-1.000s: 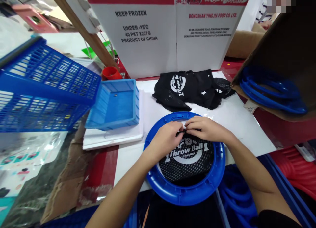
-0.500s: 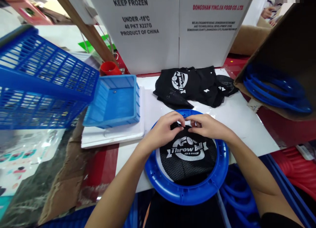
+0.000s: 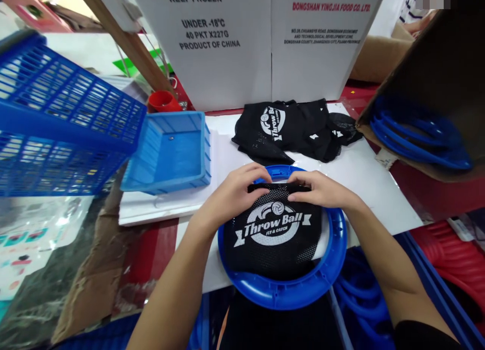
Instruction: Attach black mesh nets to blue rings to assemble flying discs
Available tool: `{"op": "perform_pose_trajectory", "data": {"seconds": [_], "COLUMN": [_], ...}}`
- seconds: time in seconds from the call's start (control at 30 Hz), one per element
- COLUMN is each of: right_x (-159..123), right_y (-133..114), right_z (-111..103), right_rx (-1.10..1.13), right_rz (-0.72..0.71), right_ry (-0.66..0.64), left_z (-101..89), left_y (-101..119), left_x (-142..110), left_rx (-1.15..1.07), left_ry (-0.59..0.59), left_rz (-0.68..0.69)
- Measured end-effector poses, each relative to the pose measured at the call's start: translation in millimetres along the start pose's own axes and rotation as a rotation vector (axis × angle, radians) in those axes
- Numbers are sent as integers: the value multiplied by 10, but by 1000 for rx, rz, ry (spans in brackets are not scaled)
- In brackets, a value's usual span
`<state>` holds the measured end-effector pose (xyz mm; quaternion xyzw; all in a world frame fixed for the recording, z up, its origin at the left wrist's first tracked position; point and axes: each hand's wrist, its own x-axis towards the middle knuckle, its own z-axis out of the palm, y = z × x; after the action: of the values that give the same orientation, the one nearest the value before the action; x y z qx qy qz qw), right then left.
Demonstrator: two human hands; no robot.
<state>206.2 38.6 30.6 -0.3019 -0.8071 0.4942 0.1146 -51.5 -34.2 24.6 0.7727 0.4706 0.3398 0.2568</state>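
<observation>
A black mesh fabric piece [image 3: 273, 254] printed "Throw Ball" lies over the opening of a blue plastic ring [image 3: 280, 294] at the table's near edge. My left hand [image 3: 244, 188] pinches the fabric's upper left edge between thumb and fingers. At the upper right edge, my right hand [image 3: 316, 191] grips the same fabric, thumb in front and fingers behind. The ring's far rim shows between and behind my hands. More black printed mesh pieces [image 3: 291, 130] lie in a heap just beyond the ring.
A light blue tray [image 3: 166, 153] stands on white sheets at left, beside a tilted blue basket [image 3: 68, 112]. A white carton [image 3: 227, 72] stands at the back. Blue rings [image 3: 417, 133] fill a cardboard box at right. Red parts [image 3: 439, 254] lie lower right.
My hands have moved apart along the fabric's top edge. The fabric has spread and shifted left over the ring. The camera view has shifted slightly.
</observation>
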Motion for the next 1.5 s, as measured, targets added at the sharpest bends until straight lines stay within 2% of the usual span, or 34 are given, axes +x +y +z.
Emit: {"op": "perform_pose_trajectory", "data": {"seconds": [0.1, 0.2, 0.3, 0.4, 0.5, 0.6, 0.83, 0.93, 1.0, 1.07, 1.13, 1.23, 1.37, 1.5], "right_x": [13, 19, 9, -29, -87, -128, -84, -82, -89, -90, -80, -56, -58, -97], "right_y": [44, 72, 72, 66, 79, 100, 125, 148, 178, 215, 250, 275, 247, 155], "right_z": [25, 41, 60, 62, 29, -12, 13, 30, 24, 14, 8, 19, 34, 30], "right_rx": [-25, -130, -273, -360, -517, -664, -742, -724, -681, -635, -608, -590, -498, -260], "right_rz": [49, 73, 23, -88, -215, -236, -160, -215, -314, -427, -496, -526, -576, -643], "right_ry": [84, 171, 203, 166, 143, 139, 129, 165, 220, 263, 268, 242, 267, 246], "left_z": [118, 241, 301, 286, 241, 225, 295, 294, 300, 324, 356, 370, 308, 271], "left_y": [-77, -107, -85, -55, -48, -66, -109, -44, 0, 15, -7, -59, -34, 71], "left_x": [12, 15, 8, -13, -37, -26, 78, 28, -18, -42, -36, -6, -8, -19], "left_rx": [104, 267, 452, 572, 609, 631, 656, 700, 719, 708, 656, 498, 244, 106], "left_ry": [-100, -149, -186, -202, -198, -178, -335, -284, -224, -161, -115, -94, -45, -121], "left_rz": [-4, 13, 36, 77, 187, 257, 139, 218, 282, 252, 127, -46, -53, -30]}}
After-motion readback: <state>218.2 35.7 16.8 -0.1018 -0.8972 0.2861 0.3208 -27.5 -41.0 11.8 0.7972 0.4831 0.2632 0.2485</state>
